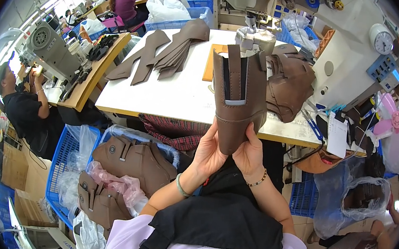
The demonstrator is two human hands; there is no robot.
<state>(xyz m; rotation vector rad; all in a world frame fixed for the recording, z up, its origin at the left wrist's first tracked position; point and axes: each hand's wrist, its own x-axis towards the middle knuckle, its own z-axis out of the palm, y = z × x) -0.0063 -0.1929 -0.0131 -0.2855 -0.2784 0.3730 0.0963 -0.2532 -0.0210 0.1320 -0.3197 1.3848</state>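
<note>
Upright in front of me is a brown boot upper (pixel 240 92), its stitched strap and dark elastic side panel facing me. A pale grey strip crosses the strap's lower end. My left hand (pixel 210 151) grips the bottom left edge, while my right hand (pixel 250 154) pinches the bottom right, thumbs on the near side. Behind it on the white table (pixel 163 101) lie fanned flat brown pieces (pixel 181 47) to the left. A pile of brown uppers (pixel 288 85) sits to the right, partly hidden by the one I hold.
A white sewing machine (pixel 347 57) stands at the right, near blue-handled snips (pixel 312 124) and a pink fan (pixel 396 118). Left below the table, a blue crate (pixel 63 178) holds brown pieces and plastic bags. Co-workers sit at far left and back; another person is at lower right.
</note>
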